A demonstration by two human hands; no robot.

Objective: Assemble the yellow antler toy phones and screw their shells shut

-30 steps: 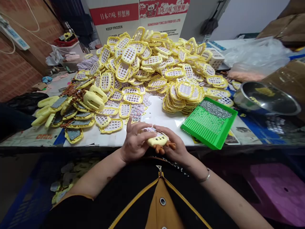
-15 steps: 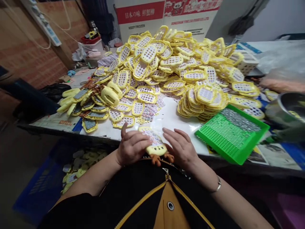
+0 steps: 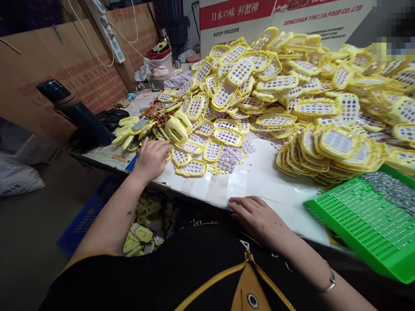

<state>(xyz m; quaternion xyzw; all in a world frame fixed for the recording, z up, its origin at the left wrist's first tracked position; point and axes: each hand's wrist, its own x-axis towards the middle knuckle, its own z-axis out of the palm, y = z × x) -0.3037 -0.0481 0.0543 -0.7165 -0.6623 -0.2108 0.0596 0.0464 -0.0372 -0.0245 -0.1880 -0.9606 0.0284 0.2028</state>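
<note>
My left hand (image 3: 151, 160) lies over the front of a heap of yellow shell halves at the left, fingers stretched across it. It hides the pieces under it, and I see no piece lifted. Beside its fingers are a yellow back shell (image 3: 177, 128) with a slot and a shell with a grey panel (image 3: 140, 125). My right hand (image 3: 254, 214) rests at the table's front edge, fingers extended, with nothing visible in it. Between the hands lie a perforated yellow shell (image 3: 192, 167) and small printed buttons (image 3: 226, 160).
A large heap of yellow shells (image 3: 240, 72) fills the back, with a stack (image 3: 333, 149) in front. A green basket (image 3: 356, 229) of small metal pieces overhangs the right edge. Below the table is a blue crate (image 3: 84, 218) of yellow parts. A dark flask (image 3: 76, 108) stands left.
The yellow toy with brown feet has left both hands and is out of sight. My left hand has moved left to the heap. My right hand is lower, at the table edge. The view has turned left.
</note>
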